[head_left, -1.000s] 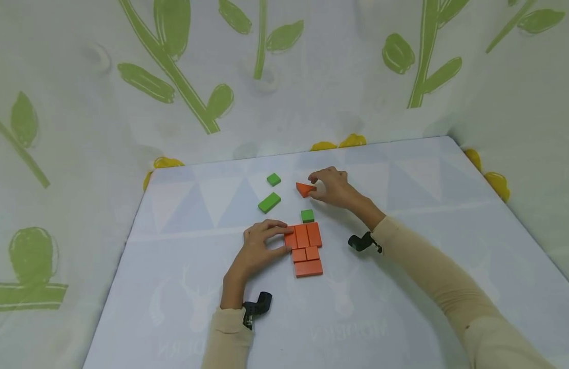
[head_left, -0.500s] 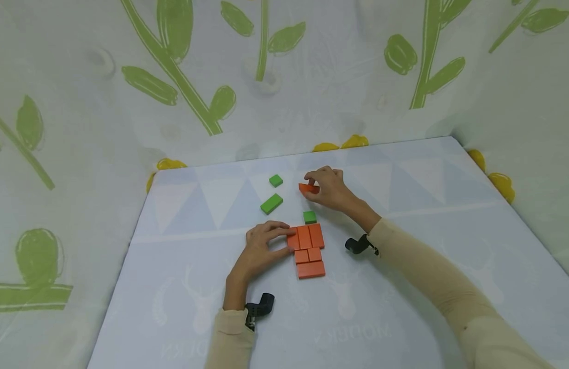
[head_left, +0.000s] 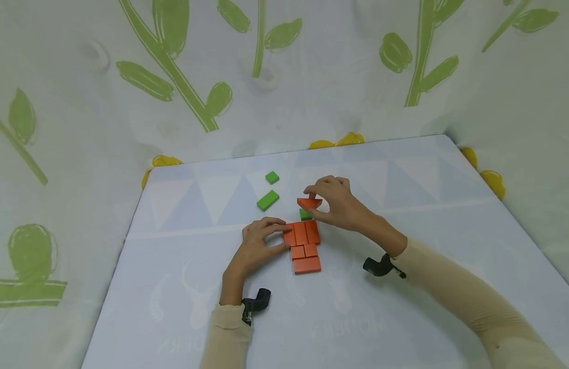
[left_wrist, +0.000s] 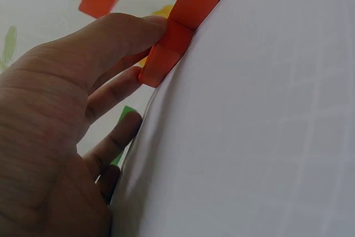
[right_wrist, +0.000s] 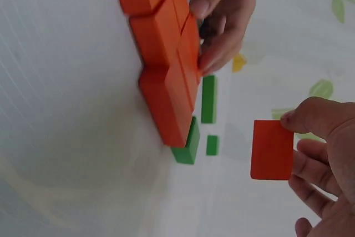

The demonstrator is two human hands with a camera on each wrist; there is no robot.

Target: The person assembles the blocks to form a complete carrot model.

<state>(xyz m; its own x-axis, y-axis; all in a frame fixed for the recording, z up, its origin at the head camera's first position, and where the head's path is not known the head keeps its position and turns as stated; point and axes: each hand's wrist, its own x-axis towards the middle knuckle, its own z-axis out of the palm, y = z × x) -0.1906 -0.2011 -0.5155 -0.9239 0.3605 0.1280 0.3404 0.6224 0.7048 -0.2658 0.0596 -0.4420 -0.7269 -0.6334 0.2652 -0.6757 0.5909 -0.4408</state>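
Note:
My right hand [head_left: 341, 204] pinches an orange triangular block [head_left: 309, 203] between thumb and fingertips, raised over the table. In the right wrist view one flat rectangular face of that triangular block [right_wrist: 272, 151] shows. My left hand [head_left: 258, 245] has its thumb and a finger at the two ends of the leftmost orange block [head_left: 289, 236] of a flat layout. Two more upright orange blocks [head_left: 307, 233] stand beside that one. Below them are two small orange blocks [head_left: 304, 251] and one wider orange block [head_left: 307, 265]. A green block [head_left: 304, 214], partly covered, lies at the layout's top edge.
A green rectangular block [head_left: 268, 200] and a small green block [head_left: 272, 177] lie loose beyond my left hand. The pale patterned table [head_left: 183, 287] meets a leaf-printed curtain [head_left: 312, 92] at its far edge.
My right hand has lifted the orange triangular block off the table and brought it nearer, over the green block by the layout. My left hand keeps its place.

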